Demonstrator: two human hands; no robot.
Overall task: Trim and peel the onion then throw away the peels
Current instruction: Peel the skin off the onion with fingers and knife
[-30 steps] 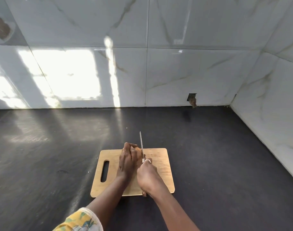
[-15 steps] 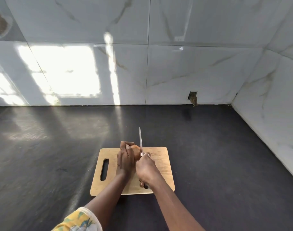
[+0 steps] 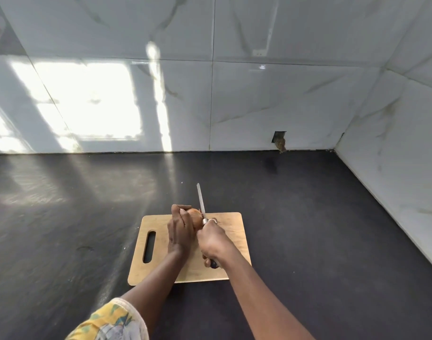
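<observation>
A brown-skinned onion (image 3: 195,216) rests on a wooden cutting board (image 3: 229,224) with a slot handle at its left. My left hand (image 3: 179,231) curls over the onion's left side and holds it down. My right hand (image 3: 211,241) grips the dark handle of a knife (image 3: 200,200). The narrow blade points away from me and lies against the onion's right end. Most of the onion is hidden under my left fingers.
The board lies on a dark stone counter (image 3: 308,241) that spreads wide on all sides. Glossy white tiled walls (image 3: 259,99) close the back and the right. A small hole (image 3: 280,141) sits low in the back wall.
The knife has slid forward along the onion's right end, and more of the onion shows beyond my left fingers. Both hands stay on the board.
</observation>
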